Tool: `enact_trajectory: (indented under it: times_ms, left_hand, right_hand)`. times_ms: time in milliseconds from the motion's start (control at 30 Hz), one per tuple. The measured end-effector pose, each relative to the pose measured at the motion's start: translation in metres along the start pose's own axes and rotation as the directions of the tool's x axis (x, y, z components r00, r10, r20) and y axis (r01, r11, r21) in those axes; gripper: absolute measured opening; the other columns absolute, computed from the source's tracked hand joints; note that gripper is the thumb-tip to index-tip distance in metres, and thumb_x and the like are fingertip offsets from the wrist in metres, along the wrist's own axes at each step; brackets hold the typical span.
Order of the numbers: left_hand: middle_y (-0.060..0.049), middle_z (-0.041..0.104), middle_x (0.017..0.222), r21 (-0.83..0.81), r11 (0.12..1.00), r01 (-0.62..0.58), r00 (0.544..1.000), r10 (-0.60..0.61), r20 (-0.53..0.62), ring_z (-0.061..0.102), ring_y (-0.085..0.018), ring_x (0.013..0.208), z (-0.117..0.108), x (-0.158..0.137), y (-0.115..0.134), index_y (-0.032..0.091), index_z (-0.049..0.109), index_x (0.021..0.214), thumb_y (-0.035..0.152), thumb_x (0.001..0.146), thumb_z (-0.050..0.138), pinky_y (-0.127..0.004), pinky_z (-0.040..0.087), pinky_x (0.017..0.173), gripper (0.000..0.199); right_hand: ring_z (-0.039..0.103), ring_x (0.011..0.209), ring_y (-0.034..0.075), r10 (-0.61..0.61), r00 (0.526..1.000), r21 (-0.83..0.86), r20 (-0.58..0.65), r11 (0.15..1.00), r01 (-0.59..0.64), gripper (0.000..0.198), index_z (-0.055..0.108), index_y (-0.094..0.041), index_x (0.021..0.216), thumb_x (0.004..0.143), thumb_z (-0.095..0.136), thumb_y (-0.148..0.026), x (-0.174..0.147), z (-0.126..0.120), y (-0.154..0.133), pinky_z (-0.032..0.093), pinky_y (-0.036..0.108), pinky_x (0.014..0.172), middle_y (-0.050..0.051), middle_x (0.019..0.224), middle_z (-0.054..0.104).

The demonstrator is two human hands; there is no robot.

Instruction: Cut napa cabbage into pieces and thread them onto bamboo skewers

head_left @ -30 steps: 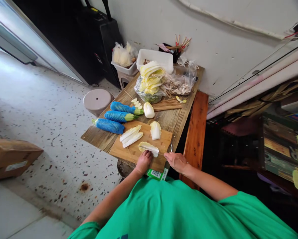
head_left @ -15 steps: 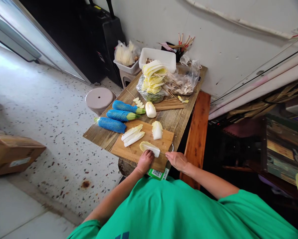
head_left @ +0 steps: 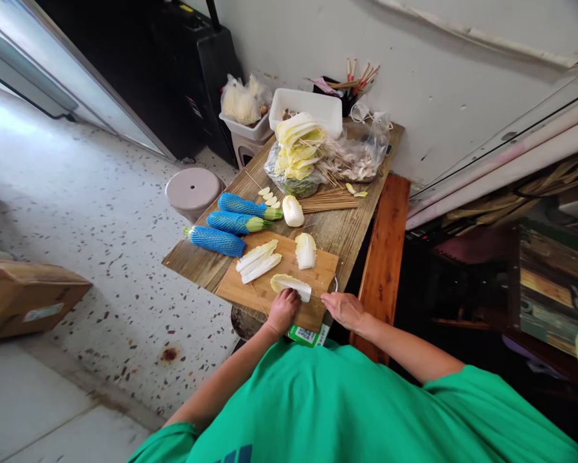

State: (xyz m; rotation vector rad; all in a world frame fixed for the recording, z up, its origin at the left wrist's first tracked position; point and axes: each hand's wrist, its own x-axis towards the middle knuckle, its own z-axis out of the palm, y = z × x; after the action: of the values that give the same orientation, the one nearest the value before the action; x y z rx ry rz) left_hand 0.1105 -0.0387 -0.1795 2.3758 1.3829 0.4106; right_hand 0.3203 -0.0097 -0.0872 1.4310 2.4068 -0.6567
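On the wooden cutting board (head_left: 240, 292) my left hand (head_left: 284, 310) holds a pale napa cabbage leaf (head_left: 291, 283), fingers bent along its near edge. My right hand (head_left: 343, 310) is closed just right of the leaf's white end. It pinches a thin skewer (head_left: 316, 296) pointing at that end; whether the tip is inside the leaf is too small to tell. Several cut cabbage pieces (head_left: 258, 260) lie together on the board's left part. Another cabbage piece (head_left: 305, 251) rests near its far edge, and a small cabbage heart (head_left: 293, 211) sits beyond the board.
Blue-netted zucchini (head_left: 216, 240) lie left on the wooden table (head_left: 197, 265). Behind are a skewer bundle (head_left: 330, 201), stacked skewered cabbage (head_left: 298, 146), a bag of mushrooms (head_left: 359, 161) and a white tub (head_left: 320, 106). A stool (head_left: 193, 193) stands left, a wooden bench (head_left: 382, 257) right.
Both hands, the leaf and the skewer stay almost in place. The view shifts very slightly.
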Motion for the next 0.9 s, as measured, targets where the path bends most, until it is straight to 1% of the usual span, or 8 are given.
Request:
enact_trajectory:
  times_ms: [167,433,600,700,767,833,900]
  left_hand:
    - [-0.012,0.061,0.101,0.007,1.0,0.006,1.0,-0.006,0.005,0.05,-0.025,0.102,0.0,0.0,0.0,0.017,0.066,0.095,0.018,0.085,0.043,-0.043,0.042,0.09,0.025]
    - [-0.011,0.062,0.099,-0.019,1.0,0.01,1.0,-0.011,-0.009,0.051,-0.024,0.1,-0.002,0.001,0.0,0.017,0.066,0.094,0.018,0.085,0.043,-0.042,0.043,0.089,0.025]
    - [-0.011,0.062,0.095,-0.042,0.999,0.013,1.0,-0.014,-0.023,0.052,-0.025,0.097,-0.002,0.002,0.001,0.017,0.066,0.09,0.017,0.085,0.042,-0.043,0.043,0.088,0.025]
    - [-0.011,0.063,0.092,-0.051,0.999,0.005,1.0,-0.006,-0.028,0.054,-0.024,0.095,-0.002,0.002,0.003,0.018,0.067,0.088,0.016,0.085,0.041,-0.042,0.044,0.088,0.026]
    - [-0.01,0.063,0.093,-0.057,0.998,-0.01,1.0,0.008,-0.029,0.054,-0.023,0.096,-0.004,0.0,0.006,0.018,0.066,0.089,0.017,0.085,0.041,-0.04,0.045,0.087,0.026]
    - [-0.01,0.063,0.097,-0.065,0.998,-0.023,0.999,0.021,-0.036,0.054,-0.023,0.099,-0.011,-0.004,0.01,0.019,0.065,0.094,0.018,0.086,0.041,-0.04,0.044,0.088,0.026]
    - [-0.011,0.063,0.104,-0.07,0.997,-0.037,0.998,0.034,-0.048,0.052,-0.023,0.104,-0.023,-0.011,0.016,0.019,0.064,0.101,0.019,0.087,0.04,-0.042,0.042,0.092,0.027]
  right_hand:
    - [0.06,0.073,0.014,-0.004,1.0,0.0,0.013,1.0,0.004,0.032,0.061,-0.023,0.094,0.094,0.03,-0.032,0.005,0.002,-0.001,0.031,0.021,0.056,0.003,0.083,0.066]
    - [0.061,0.072,0.015,-0.019,0.999,-0.005,0.039,1.0,0.02,0.032,0.06,-0.021,0.091,0.094,0.03,-0.031,0.008,-0.003,0.0,0.034,0.021,0.057,0.004,0.082,0.067]
    - [0.063,0.074,0.017,-0.047,0.998,-0.001,0.047,0.999,0.047,0.03,0.06,-0.019,0.093,0.093,0.031,-0.028,0.027,0.003,-0.011,0.039,0.023,0.059,0.007,0.082,0.068]
    - [0.064,0.076,0.019,-0.043,0.999,0.016,0.029,0.999,0.042,0.031,0.061,-0.018,0.095,0.093,0.032,-0.028,0.04,0.007,-0.021,0.042,0.025,0.062,0.009,0.084,0.069]
    - [0.064,0.076,0.019,-0.04,0.999,0.039,0.007,0.998,0.04,0.033,0.063,-0.018,0.093,0.093,0.032,-0.03,0.042,0.006,-0.024,0.043,0.025,0.064,0.008,0.084,0.069]
    - [0.064,0.079,0.017,-0.045,0.999,0.072,-0.021,0.996,0.046,0.033,0.064,-0.021,0.093,0.092,0.035,-0.035,0.037,0.002,-0.022,0.044,0.024,0.067,0.006,0.085,0.07]
    - [0.062,0.086,0.015,-0.031,0.997,0.104,-0.068,0.994,0.038,0.032,0.064,-0.025,0.099,0.092,0.035,-0.039,0.027,-0.004,-0.014,0.044,0.022,0.071,0.003,0.094,0.069]
